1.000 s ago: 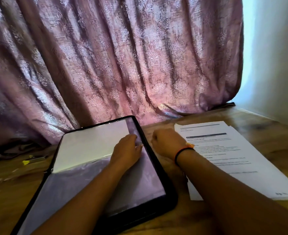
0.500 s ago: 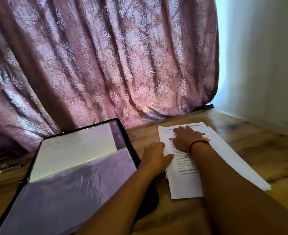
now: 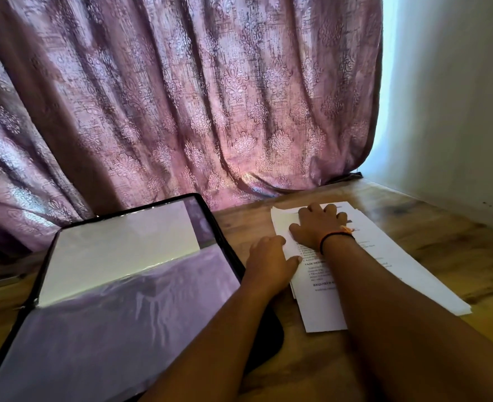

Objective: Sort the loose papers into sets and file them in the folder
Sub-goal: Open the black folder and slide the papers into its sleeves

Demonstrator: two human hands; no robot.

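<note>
Right hand [image 3: 317, 227] flat, pressing papers [image 3: 390, 274]; left hand [image 3: 268, 264] curled at their edge, grip unclear. Peel 1 sheet only.

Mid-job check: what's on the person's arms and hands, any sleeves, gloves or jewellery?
Both forearms are bare, with no sleeves in view and no gloves. The right hand has at its wrist a thin black band with a small orange piece on it. The left hand and its wrist show nothing worn.

top sheet [image 3: 323, 309], bold headings "TASK DES…", "REQUIRED", other print illegible
</note>
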